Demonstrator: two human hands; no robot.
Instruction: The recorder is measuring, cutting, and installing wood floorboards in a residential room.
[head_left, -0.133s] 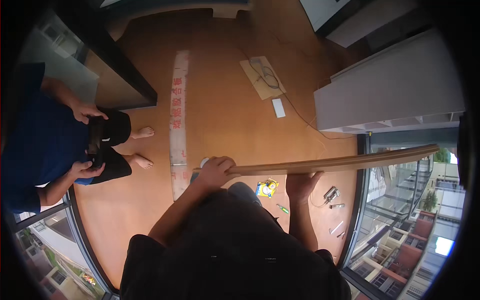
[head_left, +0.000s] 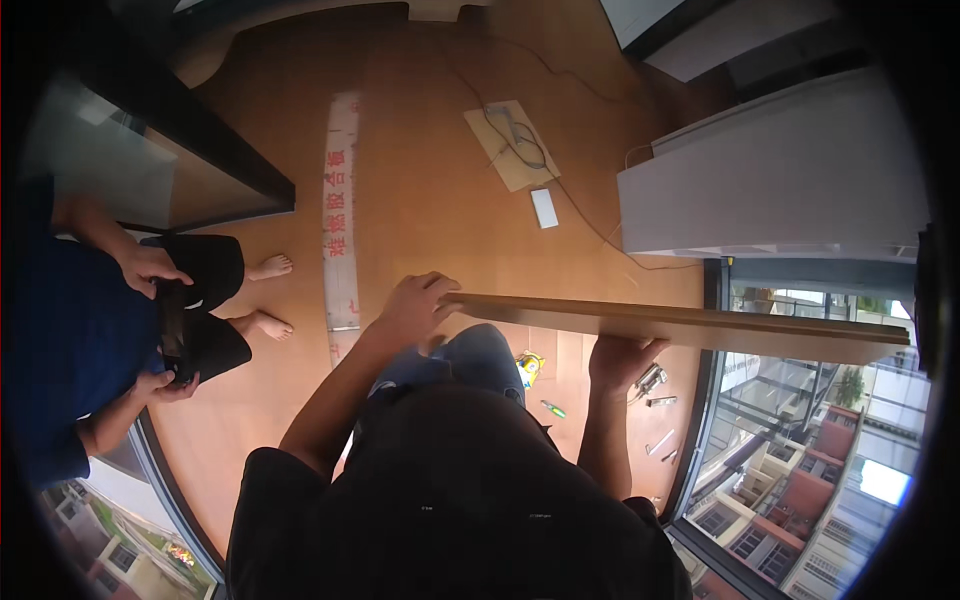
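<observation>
Black cloth makes the wearer's shirt (head_left: pixel 450 540), and past it poke bent knees in faded blue jeans (head_left: pixel 485 360). Just past the knees, a long, flat, tan wooden board (head_left: pixel 740 335) is held up over the floor. Its long way runs from left to right, and its right end sits a little lower in the view and points at the window. It looks smooth, with straight sides and a line along its thin edge, but I cannot tell if it is one board or two together. The left hand (head_left: pixel 412 300) is bent around the left end, holding it. The right hand (head_left: pixel 618 365) holds the near edge closer to the middle, thumb out to the right; its fingers hide behind the wood.

On the smooth brown floor (head_left: pixel 430 220) lie a shiny yellow and blue packet (head_left: pixel 530 368), a thin green tool (head_left: pixel 553 409) and a lumpy silver metal tool (head_left: pixel 650 380). To the left, a person in a blue shirt (head_left: pixel 95 330) holds a dark gadget (head_left: pixel 173 325) in two hands, near a long white strip with red marks (head_left: pixel 341 220). Farther off are a small white box (head_left: pixel 543 208), a flat tan sheet (head_left: pixel 511 145) with a thin grey cord on it, and a big pale box-shaped cabinet (head_left: pixel 770 165). Outside the glass window (head_left: pixel 740 370) stand red and cream buildings (head_left: pixel 795 490)
</observation>
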